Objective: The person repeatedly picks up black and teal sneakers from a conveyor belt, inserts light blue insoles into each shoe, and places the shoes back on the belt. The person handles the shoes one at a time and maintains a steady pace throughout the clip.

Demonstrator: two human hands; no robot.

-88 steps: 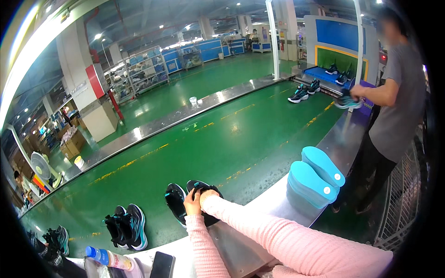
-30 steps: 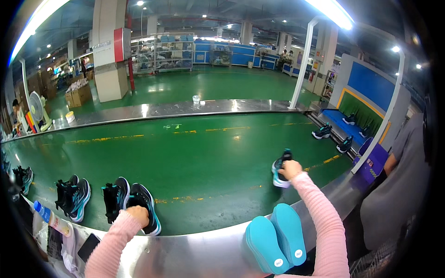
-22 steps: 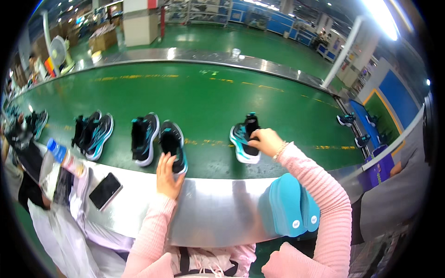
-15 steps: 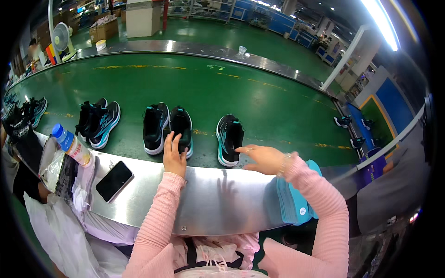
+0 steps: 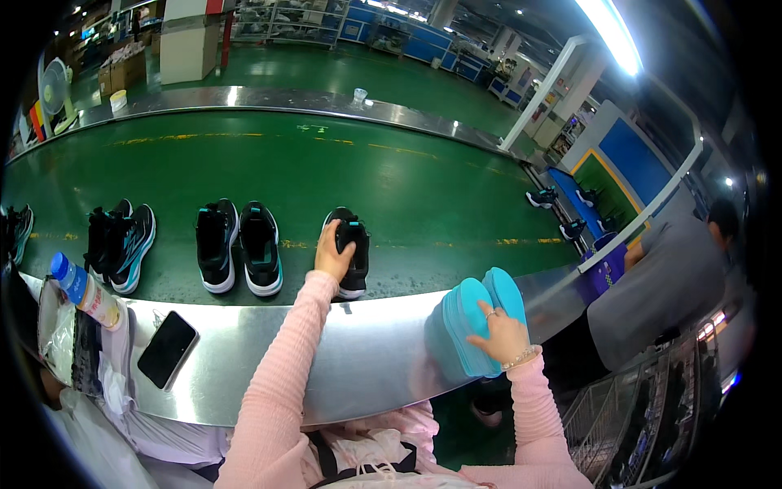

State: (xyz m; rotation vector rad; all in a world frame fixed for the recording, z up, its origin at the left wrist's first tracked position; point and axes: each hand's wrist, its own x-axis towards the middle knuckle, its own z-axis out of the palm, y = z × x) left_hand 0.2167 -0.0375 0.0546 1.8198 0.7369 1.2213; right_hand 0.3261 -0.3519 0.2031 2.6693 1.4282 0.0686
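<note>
My left hand (image 5: 335,259) grips a black sneaker (image 5: 355,281) with a white sole on the green surface, fingers along its left side and thumb by the opening. My right hand (image 5: 503,337) rests on the nearer of two stacks of teal insoles (image 5: 464,306), its fingers apart on the top one. The farther stack (image 5: 507,293) stands against it on the right. To the left of the gripped shoe, a pair of black sneakers (image 5: 260,244) stands side by side, toes away from me.
Another pair of sneakers (image 5: 134,244) stands farther left. On the metal ledge (image 5: 366,359) lie a black phone (image 5: 168,350) and a bottle with a blue cap (image 5: 85,293). A person in grey (image 5: 643,277) bends at the right, near a machine with more shoes (image 5: 574,230).
My left hand has gone from the pair's right shoe to the single sneaker. My right hand has left that sneaker and come down on the insoles. The whole view has shifted right.
</note>
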